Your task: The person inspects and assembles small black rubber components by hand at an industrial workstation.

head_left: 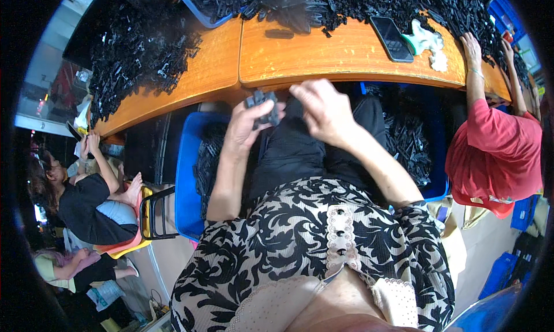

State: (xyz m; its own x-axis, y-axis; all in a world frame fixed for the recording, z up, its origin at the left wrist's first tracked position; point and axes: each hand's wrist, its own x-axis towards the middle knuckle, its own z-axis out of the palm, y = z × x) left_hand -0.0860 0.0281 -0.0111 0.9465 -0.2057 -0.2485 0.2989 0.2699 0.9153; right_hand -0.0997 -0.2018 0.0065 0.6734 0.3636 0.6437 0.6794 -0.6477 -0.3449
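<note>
- Nearest the lens: my patterned blouse (300,239), black leaf print on cream, with a scalloped lace placket down the front.
- Left hand (245,127) is closed round a small cluster of black plastic parts (262,104), thumb and fingers pinching them just below the table edge.
- Right hand (323,109) sits just beside it, fingers curled, fingertips toward the cluster; I cannot tell whether it pinches anything (knuckles hide the pads).
- Orange wooden table (323,52) runs in front, its rounded edge just above both hands. Heaps of black parts (138,52) lie along its far side and left end.
- On the bare wood: a dark phone (391,38), a crumpled white glove (427,42) beside it.
- Blue crate (186,176) at my left knee and blue bin (437,182) at my right both hold more black parts.
- A person in a red shirt (496,153) reaches onto the table at right; another person in black (86,205) sits at left.
</note>
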